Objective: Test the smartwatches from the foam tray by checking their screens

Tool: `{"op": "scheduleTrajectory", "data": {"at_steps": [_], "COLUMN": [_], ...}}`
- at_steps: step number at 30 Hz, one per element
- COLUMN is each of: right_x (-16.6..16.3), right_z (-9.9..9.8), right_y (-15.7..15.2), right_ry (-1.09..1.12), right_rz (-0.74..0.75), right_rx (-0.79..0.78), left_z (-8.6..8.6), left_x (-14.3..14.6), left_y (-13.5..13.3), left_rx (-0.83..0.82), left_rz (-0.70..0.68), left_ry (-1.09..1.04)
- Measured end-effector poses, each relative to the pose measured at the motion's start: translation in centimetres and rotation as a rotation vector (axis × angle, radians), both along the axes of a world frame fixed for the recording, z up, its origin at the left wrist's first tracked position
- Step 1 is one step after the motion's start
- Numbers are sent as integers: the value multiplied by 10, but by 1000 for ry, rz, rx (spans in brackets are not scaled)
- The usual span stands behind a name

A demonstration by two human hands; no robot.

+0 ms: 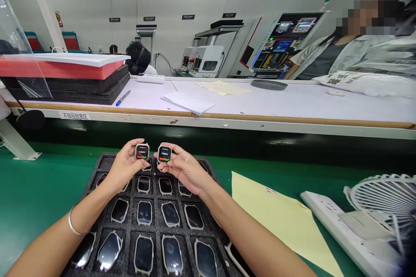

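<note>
Just left of mid-frame, over the black tray (108,161), the left grip (126,163) is pinching a first watch (142,152) and the right grip (182,165) a second watch (164,154). Both are probably feeling light and stiff, with slick, scratchable screens (164,152); the side rims (136,152) are offering the safest hold. Lit screens are facing out of the frame, long axes standing roughly upright.

Left hand (125,166) holding lit watch (142,152), right hand (185,166) a second watch (164,154), foam tray (156,225) below, screen wording (142,147) unclear
</note>
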State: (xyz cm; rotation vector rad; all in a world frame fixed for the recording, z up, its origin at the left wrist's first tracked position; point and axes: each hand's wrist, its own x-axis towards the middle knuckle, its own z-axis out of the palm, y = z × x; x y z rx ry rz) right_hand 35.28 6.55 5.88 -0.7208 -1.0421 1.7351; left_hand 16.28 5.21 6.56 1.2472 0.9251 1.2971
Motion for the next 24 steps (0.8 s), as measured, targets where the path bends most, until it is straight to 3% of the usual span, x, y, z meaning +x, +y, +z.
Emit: {"op": "scheduleTrajectory", "data": {"at_steps": [7, 24], "right_x": [-3, -1], "right_z": [-9, -13], "right_y": [-13, -14], "right_ry": [-26, 3], "right_rz": [29, 78], "right_rx": [-3, 49], "left_z": [-12, -11], "left_x": [0, 3], "left_y": [-12, -18], "left_rx": [-67, -29], "left_rz": [-12, -16], "left_ry": [-4, -38]}}
